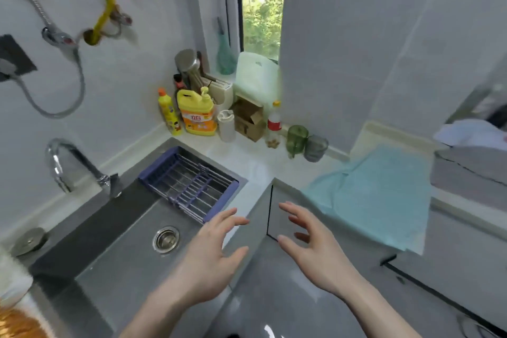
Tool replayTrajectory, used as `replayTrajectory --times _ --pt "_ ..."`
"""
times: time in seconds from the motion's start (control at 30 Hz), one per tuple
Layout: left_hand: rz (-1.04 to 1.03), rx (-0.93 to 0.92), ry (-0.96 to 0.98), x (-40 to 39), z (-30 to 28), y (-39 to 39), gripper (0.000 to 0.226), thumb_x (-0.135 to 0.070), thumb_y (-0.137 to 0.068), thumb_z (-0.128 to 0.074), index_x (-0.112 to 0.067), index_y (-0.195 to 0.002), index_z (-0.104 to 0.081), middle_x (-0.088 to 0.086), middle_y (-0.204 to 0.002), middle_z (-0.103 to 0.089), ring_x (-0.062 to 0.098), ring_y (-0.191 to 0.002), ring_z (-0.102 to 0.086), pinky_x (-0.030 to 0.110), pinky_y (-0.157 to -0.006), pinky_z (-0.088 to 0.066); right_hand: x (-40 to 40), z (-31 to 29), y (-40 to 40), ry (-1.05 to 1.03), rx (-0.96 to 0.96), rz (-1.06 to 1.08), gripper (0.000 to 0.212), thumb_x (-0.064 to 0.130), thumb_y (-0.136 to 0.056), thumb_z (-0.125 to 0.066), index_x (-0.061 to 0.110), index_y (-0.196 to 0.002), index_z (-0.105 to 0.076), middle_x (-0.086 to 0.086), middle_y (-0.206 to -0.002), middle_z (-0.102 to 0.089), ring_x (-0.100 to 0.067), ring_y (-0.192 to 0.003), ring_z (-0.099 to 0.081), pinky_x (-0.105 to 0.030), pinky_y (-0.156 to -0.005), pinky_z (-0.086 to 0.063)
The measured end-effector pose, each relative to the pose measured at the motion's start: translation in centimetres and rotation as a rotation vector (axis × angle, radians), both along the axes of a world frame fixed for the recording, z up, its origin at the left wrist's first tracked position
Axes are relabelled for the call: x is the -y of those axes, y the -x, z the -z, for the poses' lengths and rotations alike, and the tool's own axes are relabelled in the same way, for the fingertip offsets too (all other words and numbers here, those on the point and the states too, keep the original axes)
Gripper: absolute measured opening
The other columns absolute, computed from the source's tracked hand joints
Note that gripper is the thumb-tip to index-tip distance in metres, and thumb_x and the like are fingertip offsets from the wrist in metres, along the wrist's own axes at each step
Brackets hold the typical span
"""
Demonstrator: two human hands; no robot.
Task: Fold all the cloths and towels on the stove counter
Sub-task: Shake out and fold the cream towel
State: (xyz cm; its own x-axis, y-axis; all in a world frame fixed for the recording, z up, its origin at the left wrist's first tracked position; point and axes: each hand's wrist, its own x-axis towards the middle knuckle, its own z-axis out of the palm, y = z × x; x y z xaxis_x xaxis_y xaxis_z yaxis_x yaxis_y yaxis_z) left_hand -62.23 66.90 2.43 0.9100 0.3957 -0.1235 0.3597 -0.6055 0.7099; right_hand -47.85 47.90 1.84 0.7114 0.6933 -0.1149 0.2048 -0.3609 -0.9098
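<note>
1. Left hand (211,252) and right hand (315,250): fingers spread, grasping nothing (both hover near the sink (131,263) edge).
2. Light blue towel (381,195) lies flat on the desk (255,164), overhanging its front edge.
3. Grey folded cloths (472,170) sit beside it.

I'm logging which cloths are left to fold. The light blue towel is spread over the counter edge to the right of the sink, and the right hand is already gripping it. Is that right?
Not quite. The light blue towel does lie spread over the counter edge right of the sink, but the right hand is open and empty, apart from the towel. The head view shows this.
</note>
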Motion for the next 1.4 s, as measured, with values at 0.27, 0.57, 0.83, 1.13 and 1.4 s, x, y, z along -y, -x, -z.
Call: replayTrajectory --times 0.27,0.57,0.83,1.13,1.4 --pt "0.409 0.027 -0.052 2.4 0.0 -11.4 0.042 -0.034 -0.094 -0.065 -0.045 -0.133 -0.052 -0.029 -0.154 -0.029 -0.006 -0.141 -0.027 0.014 -0.112 -0.019 7.6 0.1 -2.0 0.045 -0.003 0.406 0.058 0.023 -0.093 -0.069 0.05 -0.141 -0.048 0.032 -0.15 -0.04 0.015 -0.129 -0.044 -0.017 -0.106 -0.043" --pt "0.672 0.043 0.017 6.6 0.8 -17.8 0.042 -0.03 -0.094 -0.067 -0.042 -0.132 -0.055 -0.027 -0.153 -0.033 -0.004 -0.141 -0.031 0.0 -0.105 -0.013 13.6 -1.1 -1.0 0.069 0.044 0.702 0.058 0.02 -0.092 -0.07 0.053 -0.136 -0.051 0.031 -0.147 -0.045 0.009 -0.13 -0.048 -0.023 -0.105 -0.046" --pt "0.857 0.089 0.04 15.2 0.3 -22.0 0.042 -0.032 -0.093 -0.067 -0.046 -0.13 -0.055 -0.029 -0.152 -0.034 -0.004 -0.141 -0.031 0.013 -0.112 -0.02 21.3 -1.7 -0.3 0.074 0.072 0.894 0.057 0.019 -0.092 -0.071 0.051 -0.136 -0.052 0.035 -0.14 -0.048 0.009 -0.128 -0.049 -0.025 -0.105 -0.048" --pt "0.907 0.121 0.031 28.4 -0.4 -25.7 0.039 -0.036 -0.094 -0.065 -0.049 -0.129 -0.053 -0.031 -0.153 -0.032 -0.004 -0.142 -0.031 0.015 -0.11 -0.023 34.2 -1.7 -3.3 0.05 0.121 0.949 0.054 0.02 -0.092 -0.072 0.052 -0.132 -0.054 0.033 -0.139 -0.051 0.009 -0.126 -0.05 -0.024 -0.102 -0.049" --pt "0.869 0.132 0.025 37.8 -0.2 -28.9 0.04 -0.037 -0.094 -0.066 -0.05 -0.129 -0.053 -0.03 -0.151 -0.032 -0.005 -0.141 -0.03 0.014 -0.111 -0.023 45.1 -1.2 -7.6 0.058 0.115 0.926 0.052 0.021 -0.092 -0.072 0.052 -0.13 -0.055 0.035 -0.137 -0.051 0.009 -0.127 -0.05 -0.019 -0.098 -0.047"
